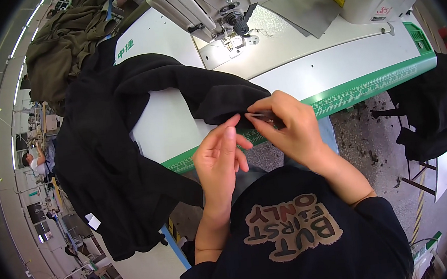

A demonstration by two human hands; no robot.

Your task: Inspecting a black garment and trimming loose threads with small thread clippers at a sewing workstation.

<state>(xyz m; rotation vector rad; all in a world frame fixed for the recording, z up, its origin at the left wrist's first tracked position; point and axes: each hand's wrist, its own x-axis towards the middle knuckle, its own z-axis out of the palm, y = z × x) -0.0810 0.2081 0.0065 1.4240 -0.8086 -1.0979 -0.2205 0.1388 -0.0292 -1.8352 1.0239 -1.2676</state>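
Observation:
A black garment (110,117) lies draped over the left side of the sewing table, and one long tube of it, like a sleeve (220,100), reaches across to my hands. My right hand (291,125) is closed at the end of that tube, thumb and forefinger pinching at the cloth's edge. A slim grey metal tool (264,116) shows between its fingers; its exact kind is mostly hidden. Just left of it, my left hand (219,153) has its fingers apart and loosely bent, the forefinger tip close to the cloth edge. I see nothing held in it.
The sewing machine (234,24) stands beyond my hands, its needle area lit. A green ruler strip (367,84) edges the table. Brown-green cloth (61,42) is piled at far left. Black cloth (433,110) hangs over a stand at right. Grey sheet pieces (303,13) lie under the machine arm.

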